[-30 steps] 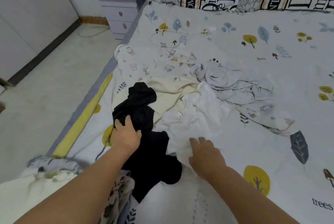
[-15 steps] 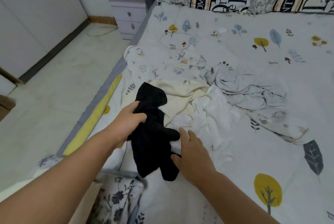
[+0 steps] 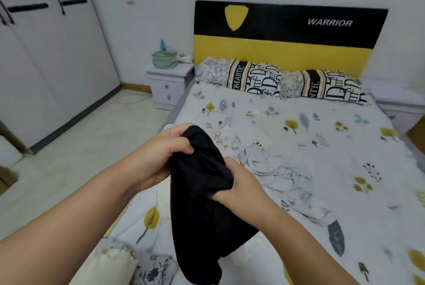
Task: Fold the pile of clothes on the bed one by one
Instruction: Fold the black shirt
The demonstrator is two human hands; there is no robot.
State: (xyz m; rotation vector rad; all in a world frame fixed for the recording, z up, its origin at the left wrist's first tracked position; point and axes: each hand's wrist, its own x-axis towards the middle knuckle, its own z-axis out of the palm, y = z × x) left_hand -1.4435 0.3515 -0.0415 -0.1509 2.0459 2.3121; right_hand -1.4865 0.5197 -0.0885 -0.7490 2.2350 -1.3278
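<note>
Black garment [image 3: 202, 204] in both hands' fingers [image 3: 181, 144]

Two pillows [image 3: 239, 75] [image 3: 322, 85], one black garment [image 3: 202, 192], one nightstand [image 3: 169, 84], perhaps two light garments [image 3: 271, 165] heaped together.

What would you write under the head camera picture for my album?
Both hands, left hand and right hand, hold a black garment above the bed.

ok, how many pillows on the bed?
2. Left pillow and right pillow lie side by side against the headboard. None look hidden.
</note>
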